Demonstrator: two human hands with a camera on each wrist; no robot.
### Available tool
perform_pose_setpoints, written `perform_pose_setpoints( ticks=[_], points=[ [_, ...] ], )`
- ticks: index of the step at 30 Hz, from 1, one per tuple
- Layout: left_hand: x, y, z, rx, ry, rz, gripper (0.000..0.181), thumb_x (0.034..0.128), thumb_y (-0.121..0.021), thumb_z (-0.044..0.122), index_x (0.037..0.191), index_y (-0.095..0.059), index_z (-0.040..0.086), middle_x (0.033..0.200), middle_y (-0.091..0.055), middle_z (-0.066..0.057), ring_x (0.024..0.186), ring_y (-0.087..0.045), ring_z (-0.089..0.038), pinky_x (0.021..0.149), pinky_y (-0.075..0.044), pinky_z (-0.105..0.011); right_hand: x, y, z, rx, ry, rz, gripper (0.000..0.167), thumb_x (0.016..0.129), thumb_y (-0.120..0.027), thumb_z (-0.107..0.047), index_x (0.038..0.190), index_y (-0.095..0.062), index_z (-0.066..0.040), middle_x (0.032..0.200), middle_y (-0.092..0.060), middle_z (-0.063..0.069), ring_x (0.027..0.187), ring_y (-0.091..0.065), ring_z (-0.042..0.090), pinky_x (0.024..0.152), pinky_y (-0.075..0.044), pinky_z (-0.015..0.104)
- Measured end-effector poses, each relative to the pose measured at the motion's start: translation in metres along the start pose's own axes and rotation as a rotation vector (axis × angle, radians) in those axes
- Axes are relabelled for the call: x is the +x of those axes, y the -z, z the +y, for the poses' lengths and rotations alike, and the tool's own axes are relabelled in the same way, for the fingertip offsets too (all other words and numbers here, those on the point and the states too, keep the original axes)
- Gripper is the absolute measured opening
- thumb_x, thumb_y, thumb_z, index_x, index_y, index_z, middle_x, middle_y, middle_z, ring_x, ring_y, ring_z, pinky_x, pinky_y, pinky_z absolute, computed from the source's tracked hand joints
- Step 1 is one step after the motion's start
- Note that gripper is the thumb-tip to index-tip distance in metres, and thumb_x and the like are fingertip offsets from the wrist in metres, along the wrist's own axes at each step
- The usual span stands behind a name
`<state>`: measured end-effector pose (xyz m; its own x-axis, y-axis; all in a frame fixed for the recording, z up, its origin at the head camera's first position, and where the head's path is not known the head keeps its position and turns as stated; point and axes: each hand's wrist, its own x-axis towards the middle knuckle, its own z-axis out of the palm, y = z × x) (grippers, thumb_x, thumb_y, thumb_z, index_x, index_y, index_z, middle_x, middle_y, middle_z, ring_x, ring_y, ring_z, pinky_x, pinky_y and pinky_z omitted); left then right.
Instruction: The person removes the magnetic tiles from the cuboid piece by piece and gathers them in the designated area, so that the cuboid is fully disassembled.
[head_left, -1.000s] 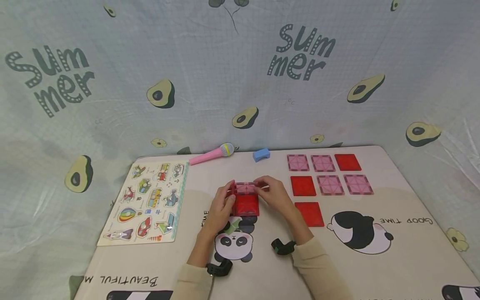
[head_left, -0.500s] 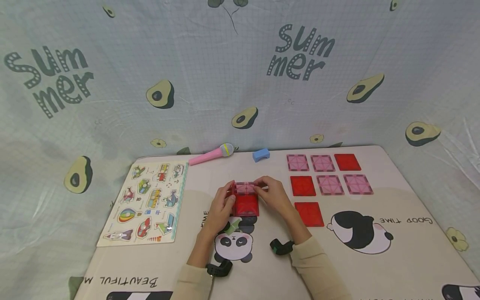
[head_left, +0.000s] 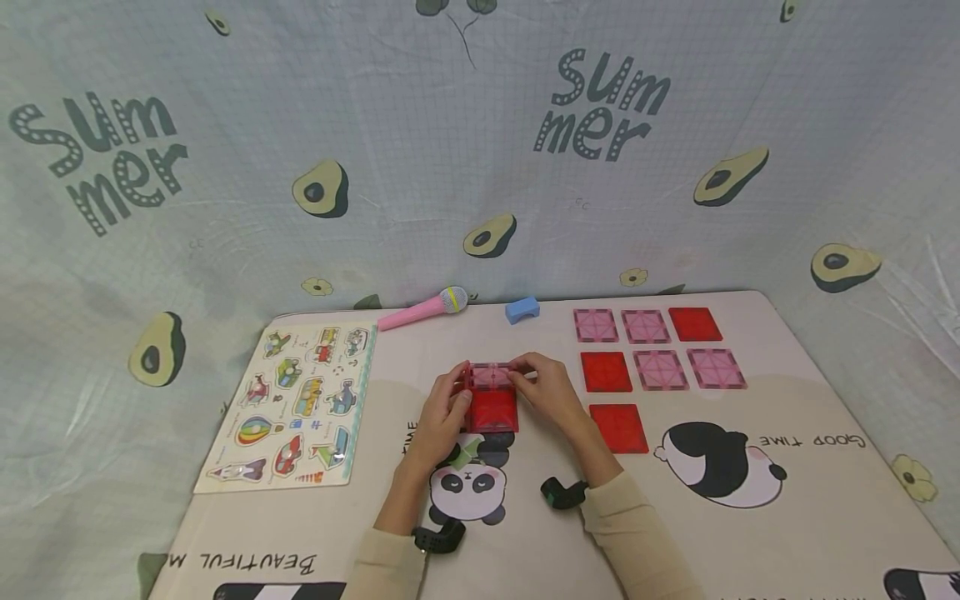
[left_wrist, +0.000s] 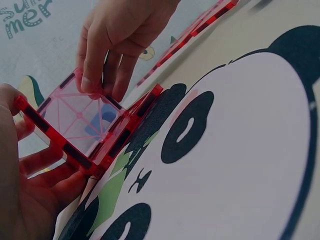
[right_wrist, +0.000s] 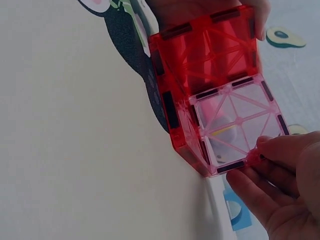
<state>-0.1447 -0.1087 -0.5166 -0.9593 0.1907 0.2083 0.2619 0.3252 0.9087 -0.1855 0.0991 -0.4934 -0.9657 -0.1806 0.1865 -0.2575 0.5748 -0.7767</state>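
A red magnetic tile (head_left: 495, 410) lies flat on the table mat in front of the person. Along its far edge stands a see-through pink magnetic tile (right_wrist: 240, 120), pinched at its right side between thumb and fingers of the right hand (head_left: 551, 390). At the left edge another red magnetic tile (right_wrist: 212, 55) is upright, and the left hand (head_left: 441, 421) holds it from outside. In the right wrist view the two upright tiles meet at a corner over the base. Part of the left hand is hidden behind the red tile there.
Several loose pink tiles (head_left: 660, 370) and red tiles (head_left: 618, 428) lie flat at the right. A picture puzzle board (head_left: 300, 408) is at the left. Near the back edge lie a pink toy microphone (head_left: 420, 311) and a blue block (head_left: 522, 310). A printed curtain (head_left: 405, 125) hangs behind.
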Motion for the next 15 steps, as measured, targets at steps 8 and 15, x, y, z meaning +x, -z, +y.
perform_pose_setpoints(
  ticks=[8,15],
  points=[
    [-0.0001,0.0,0.0003,-0.008,-0.007,0.007,0.05,0.1036,-0.046,0.022,0.153,-0.039,0.017,0.141,-0.05,-0.017,0.129,-0.057,-0.038,0.105,-0.05,-0.055,0.0008,-0.0007,0.0004,-0.005,0.006,0.008,0.019,0.094,-0.07,-0.013,0.11,-0.071,-0.004,0.105,-0.074,0.011,0.097,-0.069,0.024,0.088,-0.062,0.039],
    [-0.0004,-0.0006,-0.0006,-0.032,0.0,0.014,0.049,0.1036,-0.047,0.019,0.152,-0.04,0.017,0.141,-0.049,-0.018,0.129,-0.057,-0.039,0.105,-0.05,-0.055,0.0009,-0.0026,0.0021,-0.017,0.026,0.028,0.018,0.093,-0.07,-0.013,0.109,-0.072,-0.004,0.102,-0.074,0.01,0.095,-0.069,0.023,0.086,-0.062,0.038]
  ],
)
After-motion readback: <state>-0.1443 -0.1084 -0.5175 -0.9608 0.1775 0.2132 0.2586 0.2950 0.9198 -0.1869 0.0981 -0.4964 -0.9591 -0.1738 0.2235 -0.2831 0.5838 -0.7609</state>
